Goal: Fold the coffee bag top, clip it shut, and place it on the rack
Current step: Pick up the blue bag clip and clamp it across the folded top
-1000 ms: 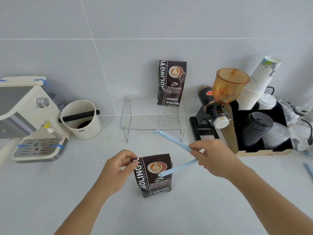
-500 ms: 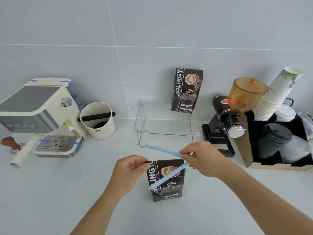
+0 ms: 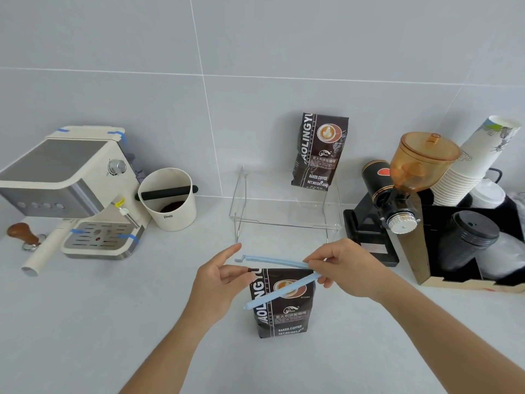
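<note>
Now my left hand (image 3: pixel 218 280) pinches the corner of the coffee bag (image 3: pixel 284 317) at nine o'clock, steadying it; my right hand (image 3: pixel 349 268) pinches the clip (image 3: pixel 279 293) by its hinge at three, arms spread astride the top.

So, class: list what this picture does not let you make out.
Head view, all:
1. Hinge end of the blue clip: hidden inside the right hand.
2. Any fold at the coffee bag top: its back faces away.
3. Bag's small print: too small.
4. Cup organiser: cut off by the right edge.
</note>
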Demonstrator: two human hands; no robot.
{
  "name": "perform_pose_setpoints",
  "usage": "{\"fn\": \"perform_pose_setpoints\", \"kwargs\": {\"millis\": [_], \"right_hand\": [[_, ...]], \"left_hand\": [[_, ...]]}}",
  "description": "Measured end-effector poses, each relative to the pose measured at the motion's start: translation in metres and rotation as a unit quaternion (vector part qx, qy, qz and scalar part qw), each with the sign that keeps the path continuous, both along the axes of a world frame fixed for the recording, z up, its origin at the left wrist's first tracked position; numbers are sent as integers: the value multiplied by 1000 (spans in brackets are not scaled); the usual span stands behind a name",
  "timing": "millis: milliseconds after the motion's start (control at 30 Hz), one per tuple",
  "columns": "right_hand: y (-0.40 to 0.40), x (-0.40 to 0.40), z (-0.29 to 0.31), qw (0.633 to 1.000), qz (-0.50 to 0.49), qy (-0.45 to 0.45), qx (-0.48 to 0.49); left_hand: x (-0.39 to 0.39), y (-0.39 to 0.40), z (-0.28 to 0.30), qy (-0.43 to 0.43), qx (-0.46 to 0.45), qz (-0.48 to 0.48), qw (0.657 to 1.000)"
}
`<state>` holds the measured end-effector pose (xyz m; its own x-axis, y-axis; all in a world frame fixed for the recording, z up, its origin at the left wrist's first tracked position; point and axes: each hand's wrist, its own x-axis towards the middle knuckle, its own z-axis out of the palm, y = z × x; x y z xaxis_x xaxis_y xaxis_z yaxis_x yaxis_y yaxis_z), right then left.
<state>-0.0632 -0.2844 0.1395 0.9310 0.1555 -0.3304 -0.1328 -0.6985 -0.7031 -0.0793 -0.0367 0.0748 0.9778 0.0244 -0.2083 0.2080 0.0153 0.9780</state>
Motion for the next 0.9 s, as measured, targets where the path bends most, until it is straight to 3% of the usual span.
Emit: {"fn": "perform_pose_setpoints", "kwargs": {"millis": [200,533,633,900], "right_hand": [[0,3,2,999,13,29,13],[-7,4,-2,996,25,57,61],[-14,-2,-5,996,54,59,37],[-11,-5,-11,997,72,-4,-5]], "left_hand": [[2,-1,-2,-5,-26,-8,1000],[6,-1,-9,-37,8,1,999],[8,0,-12,-49,35,-3,998],[12,1,-17,-35,18,-2,999]]}}
